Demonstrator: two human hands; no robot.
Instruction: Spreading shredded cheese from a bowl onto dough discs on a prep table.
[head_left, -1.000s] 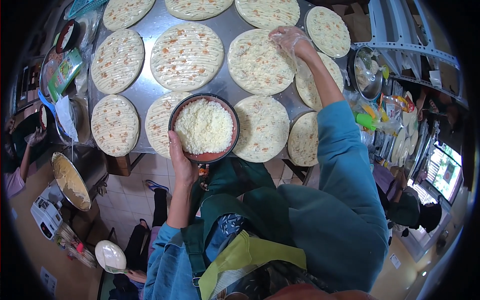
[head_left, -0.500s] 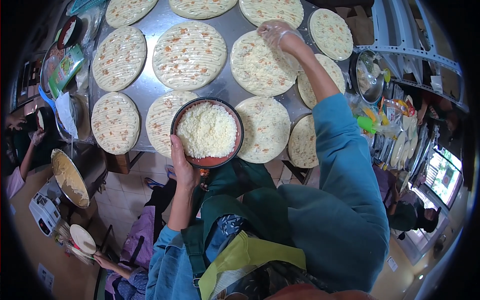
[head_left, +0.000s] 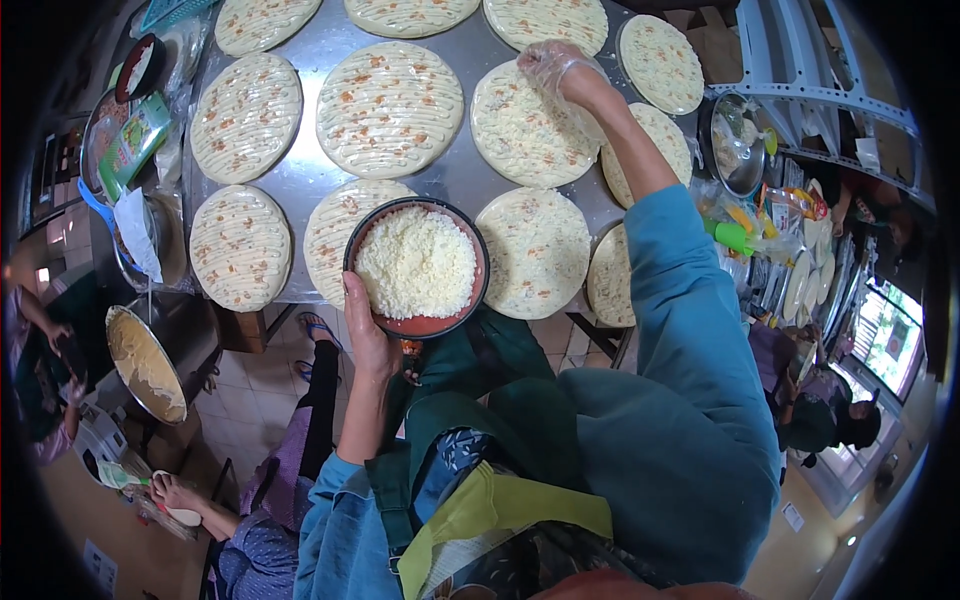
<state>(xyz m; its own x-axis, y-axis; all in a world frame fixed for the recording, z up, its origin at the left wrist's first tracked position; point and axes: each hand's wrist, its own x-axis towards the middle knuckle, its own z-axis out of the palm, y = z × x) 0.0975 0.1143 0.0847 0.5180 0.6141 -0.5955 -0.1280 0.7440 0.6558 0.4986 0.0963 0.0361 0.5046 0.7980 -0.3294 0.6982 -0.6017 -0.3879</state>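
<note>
My left hand point(head_left: 372, 338) grips the near left rim of a round bowl point(head_left: 428, 326), dark outside and reddish inside. White grated cheese point(head_left: 418, 262) fills it. My right hand point(head_left: 556, 70), in a clear plastic glove, hovers over the far edge of a round flatbread base point(head_left: 530, 150). Its fingers are curled, and what lies in them is hidden. White crumbs like those in the bowl are scattered on this base. The base nearer me point(head_left: 533, 255) also has a crumbly white top. Bases on the left, such as one point(head_left: 390, 110), carry white sauce stripes and orange bits.
The bases stand on a metal table point(head_left: 310, 55). At left are a metal mixing bowl point(head_left: 150, 365) with batter and a green packet point(head_left: 137, 138). A pan point(head_left: 738, 145) stands at right beside a blue-grey rack point(head_left: 840, 100). Other people work at lower left and far right.
My right hand stays over the same base while the view shifts slightly. At lower left, another person's hand has moved with a pale round thing.
</note>
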